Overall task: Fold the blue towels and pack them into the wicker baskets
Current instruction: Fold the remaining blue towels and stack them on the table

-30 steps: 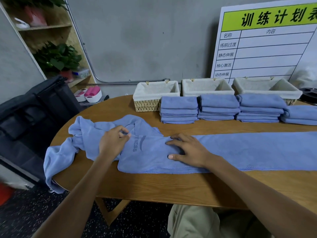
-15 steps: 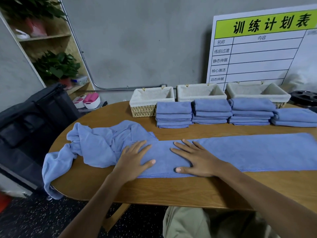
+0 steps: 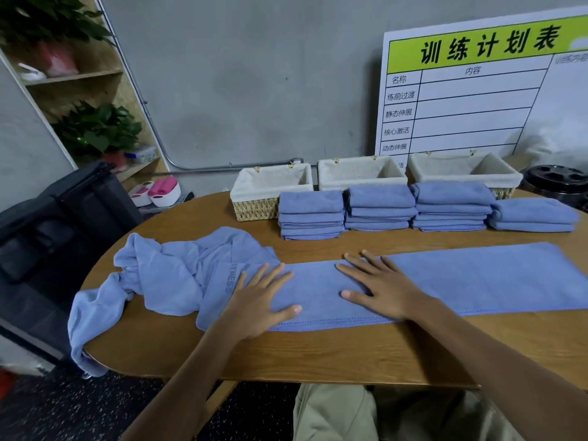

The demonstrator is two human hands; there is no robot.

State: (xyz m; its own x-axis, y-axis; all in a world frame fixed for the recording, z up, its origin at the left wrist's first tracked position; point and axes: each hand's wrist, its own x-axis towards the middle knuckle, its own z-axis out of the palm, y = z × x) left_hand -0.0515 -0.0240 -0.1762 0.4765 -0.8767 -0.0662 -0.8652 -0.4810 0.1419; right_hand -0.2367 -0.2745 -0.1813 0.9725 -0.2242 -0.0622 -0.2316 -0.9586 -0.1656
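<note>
Palms are both flat now, so you've gone from fiddling to smoothing: a second ago your left hand [image 3: 254,303] was bunched up pinching the cloth near the printed logo, and now its fingers are spread and pressing the long blue towel [image 3: 445,278] down, same as your right hand [image 3: 381,286] just beside it. Neither one is gripping anything. That towel runs in a flat strip off to the right of your hands, while the stretch left of your left palm is crumpled and hanging over the table [image 3: 318,354] edge. I'd guess that bit needs straightening before the next fold. Beyond your fingertips sit four folded stacks [image 3: 311,214] in front of three wicker baskets [image 3: 270,192], so packing hasn't started
</note>
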